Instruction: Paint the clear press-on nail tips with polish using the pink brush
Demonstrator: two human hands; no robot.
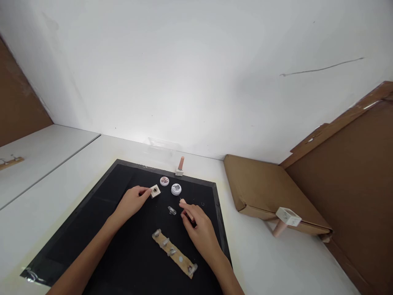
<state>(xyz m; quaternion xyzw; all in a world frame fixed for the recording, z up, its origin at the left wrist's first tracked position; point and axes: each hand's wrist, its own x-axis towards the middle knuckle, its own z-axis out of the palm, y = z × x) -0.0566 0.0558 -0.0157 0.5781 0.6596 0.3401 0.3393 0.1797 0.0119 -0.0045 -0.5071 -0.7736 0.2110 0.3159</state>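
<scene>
My left hand [132, 201] pinches the left corner of a small white square block [155, 191] with a dark round hole, resting on the black mat [123, 254]. In my right hand [198, 229] is a pinkish handled tool [188, 209], its thin tip close to a round white container [176, 189] with something greyish inside. Another round white container [164, 181], with reddish contents, stands beyond the block. Between my hands lies a small clear piece [172, 210]. Nearer to me is a tan strip [175, 255] bearing several clear pieces.
At the mat's far edge stands a white block with a pink peg [181, 164]. A clear tray [162, 147] sits by the wall. On the right are a cardboard box [273, 184] and a similar white block [288, 216] with a pink peg. A wooden strip [11, 163] lies far left.
</scene>
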